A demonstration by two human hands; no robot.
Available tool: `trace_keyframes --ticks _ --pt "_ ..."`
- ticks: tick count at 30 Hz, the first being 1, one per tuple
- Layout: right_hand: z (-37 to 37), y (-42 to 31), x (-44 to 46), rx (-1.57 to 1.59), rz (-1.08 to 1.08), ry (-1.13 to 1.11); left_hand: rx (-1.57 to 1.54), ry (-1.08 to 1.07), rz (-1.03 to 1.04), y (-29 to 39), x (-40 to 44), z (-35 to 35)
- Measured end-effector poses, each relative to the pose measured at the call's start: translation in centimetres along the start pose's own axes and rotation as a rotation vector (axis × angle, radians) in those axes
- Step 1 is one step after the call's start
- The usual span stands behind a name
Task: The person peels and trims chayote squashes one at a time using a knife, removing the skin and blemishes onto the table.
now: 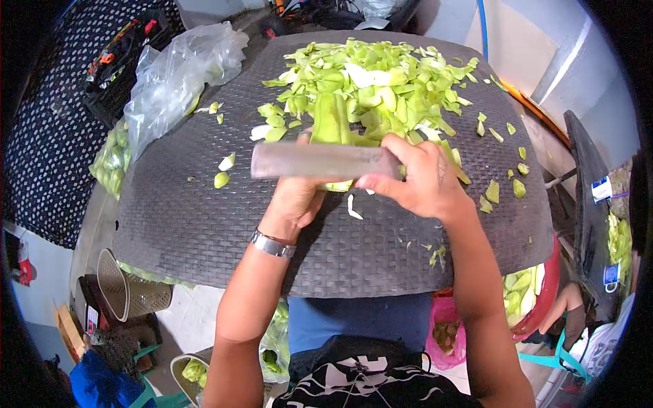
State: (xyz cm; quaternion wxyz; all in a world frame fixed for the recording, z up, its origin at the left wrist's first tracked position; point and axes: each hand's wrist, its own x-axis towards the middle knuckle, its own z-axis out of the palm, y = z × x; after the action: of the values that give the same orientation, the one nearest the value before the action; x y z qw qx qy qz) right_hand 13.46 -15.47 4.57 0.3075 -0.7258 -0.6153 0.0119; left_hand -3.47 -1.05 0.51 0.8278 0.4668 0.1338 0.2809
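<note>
My right hand (425, 173) is closed around the grip of a wide-bladed knife (306, 161), its blade pointing left and smeared by motion. Behind the blade, my left hand (297, 200) wears a metal watch and holds a long pale green vegetable (330, 121); the blade hides some of its fingers. Blade and vegetable overlap in view, and I cannot tell whether they touch. Just beyond both hands spreads a heap of cut green pieces (391, 88) on the dark woven-pattern table (224, 231). Small scraps (222, 179) lie to the left and right.
A clear plastic bag (180, 78) rests on the table's left edge, above a bag of green vegetables (112, 160). A beige basket (129, 289) stands on the floor at left. At lower right are a red tub (554, 289) of green pieces, a pink bag (449, 333) and another person's arm (563, 306).
</note>
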Motion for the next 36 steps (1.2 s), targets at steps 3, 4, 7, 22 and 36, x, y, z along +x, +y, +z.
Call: trace_keyframes --ticks 3,4,7,22,36 --pt "0.8 -0.1 -0.2 0.033 -0.139 -0.001 -0.008 -0.006 0.026 -1.0 0.2 -0.7" --pt "0.8 -0.3 -0.2 -0.021 -0.124 -0.010 0.021 -0.020 0.024 -1.1 0.3 -0.9" --pt "1.1 -0.2 -0.1 -0.066 -0.105 0.018 0.168 -0.073 0.102 -1.7 0.2 -1.1" --pt "0.1 3.4 0.6 -0.053 -0.022 0.017 0.171 -0.167 -0.128 -0.4 0.2 -0.5" --pt "-1.5 5.6 0.9 -0.020 0.243 0.084 0.107 -0.184 -0.164 0.0 -0.4 1.4"
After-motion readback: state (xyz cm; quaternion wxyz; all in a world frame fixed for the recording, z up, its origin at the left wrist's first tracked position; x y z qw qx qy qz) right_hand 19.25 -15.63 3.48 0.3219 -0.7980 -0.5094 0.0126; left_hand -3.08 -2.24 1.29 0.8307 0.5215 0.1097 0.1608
